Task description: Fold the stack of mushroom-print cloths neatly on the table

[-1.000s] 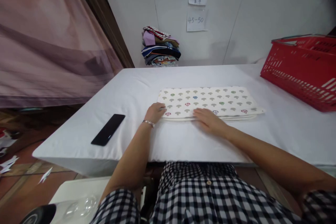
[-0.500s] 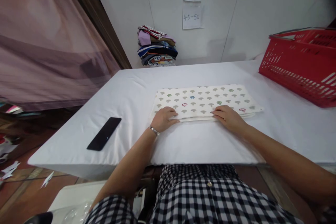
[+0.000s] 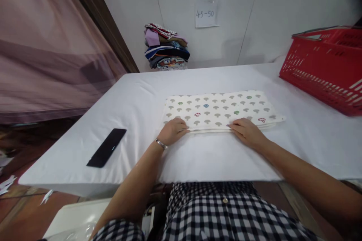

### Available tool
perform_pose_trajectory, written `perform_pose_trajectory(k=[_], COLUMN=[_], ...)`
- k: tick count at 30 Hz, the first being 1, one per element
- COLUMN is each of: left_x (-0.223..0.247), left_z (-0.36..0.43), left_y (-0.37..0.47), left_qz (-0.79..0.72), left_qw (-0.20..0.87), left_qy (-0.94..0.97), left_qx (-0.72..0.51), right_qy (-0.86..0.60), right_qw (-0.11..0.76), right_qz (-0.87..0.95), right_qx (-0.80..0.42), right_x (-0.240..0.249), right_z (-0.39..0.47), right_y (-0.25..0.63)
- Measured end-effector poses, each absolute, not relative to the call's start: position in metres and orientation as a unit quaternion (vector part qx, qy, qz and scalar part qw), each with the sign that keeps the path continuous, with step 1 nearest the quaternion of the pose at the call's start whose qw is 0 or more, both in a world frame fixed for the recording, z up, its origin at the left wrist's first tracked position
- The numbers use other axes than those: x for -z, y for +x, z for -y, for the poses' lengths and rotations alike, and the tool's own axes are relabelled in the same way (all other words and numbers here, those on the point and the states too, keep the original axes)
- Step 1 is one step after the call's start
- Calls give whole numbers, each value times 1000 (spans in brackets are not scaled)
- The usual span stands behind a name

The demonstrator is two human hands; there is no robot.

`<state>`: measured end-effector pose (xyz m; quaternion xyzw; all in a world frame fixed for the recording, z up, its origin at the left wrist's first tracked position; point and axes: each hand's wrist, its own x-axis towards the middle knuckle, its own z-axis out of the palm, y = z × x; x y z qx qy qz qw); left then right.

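Note:
A folded white cloth [image 3: 217, 110] printed with grey mushrooms and a few coloured ones lies flat on the white-covered table [image 3: 215, 158]. Its long near edge faces me and shows layers. At the left part of that edge, my left hand [image 3: 173, 131] pinches the cloth between thumb and fingers. My right hand [image 3: 246, 131] grips the same edge farther right, thumb below and fingers on top. The cloth's right end sticks out a little beyond my right hand.
A black phone-like slab [image 3: 106, 147] lies on the table at left. The red plastic basket [image 3: 322, 67] stands at the right. Behind the far edge rises a stack of folded fabrics [image 3: 166, 47] by the wall. A pink curtain [image 3: 51, 52] hangs at left.
My left hand has slid slightly left along the near edge of the cloth. The right hand keeps its grip almost unmoved. The whole view has shifted a little.

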<state>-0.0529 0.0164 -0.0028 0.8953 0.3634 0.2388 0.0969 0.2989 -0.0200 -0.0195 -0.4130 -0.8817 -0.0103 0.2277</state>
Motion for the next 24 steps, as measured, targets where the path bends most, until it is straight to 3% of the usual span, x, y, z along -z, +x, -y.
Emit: perform_pose_trajectory(k=[9,24], left_x=[0,-13], left_z=[-17,-17], left_y=[-51,-55], left_qz=[-397,-572], left_qw=[53,145], left_qy=[881,787], left_qx=[-251,-178], right_qy=[-435,-545], right_qw=[283,279], right_qz=[852,790], right_qx=[-73,33], right_x=[10,10], right_z=[25,32], right_y=[307,382])
